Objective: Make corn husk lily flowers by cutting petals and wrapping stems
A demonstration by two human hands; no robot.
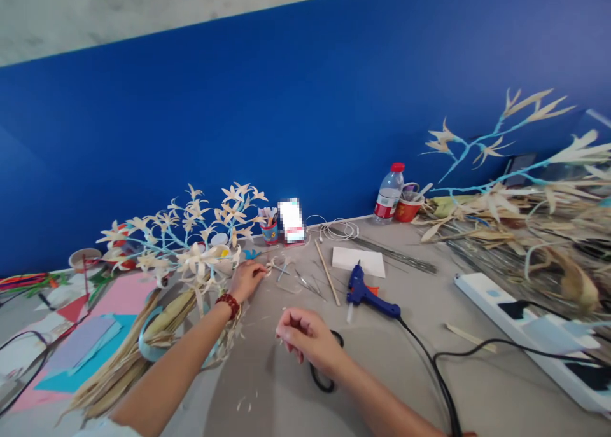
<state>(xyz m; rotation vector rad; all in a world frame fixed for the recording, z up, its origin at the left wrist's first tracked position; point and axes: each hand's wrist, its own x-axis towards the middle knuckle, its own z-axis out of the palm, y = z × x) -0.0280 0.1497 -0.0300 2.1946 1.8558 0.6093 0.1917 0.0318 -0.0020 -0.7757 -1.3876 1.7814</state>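
Observation:
My left hand (248, 280), with a red beaded bracelet on its wrist, reaches forward to the table, fingertips drawn together at a small pale piece (269, 271). Whether it grips that piece is too small to make out. Beside it stand branches of pale flowers (191, 217) on light-blue stems. My right hand (305, 338) hovers nearer to me, fingers curled and thumb against them; anything in the pinch is hidden. Black loop handles, apparently scissors (323, 385), lie partly under this hand. A blue glue gun (367, 294) rests to its right, near a white card (358, 261).
Dried husks (112, 360) and coloured paper sheets (81, 351) lie on the left. A wooden stick (327, 275), wires (396, 254), a bottle (389, 195) and a lit phone (291, 221) are farther back. A power strip (496, 310) with black cords lies right, near more flower branches (496, 138).

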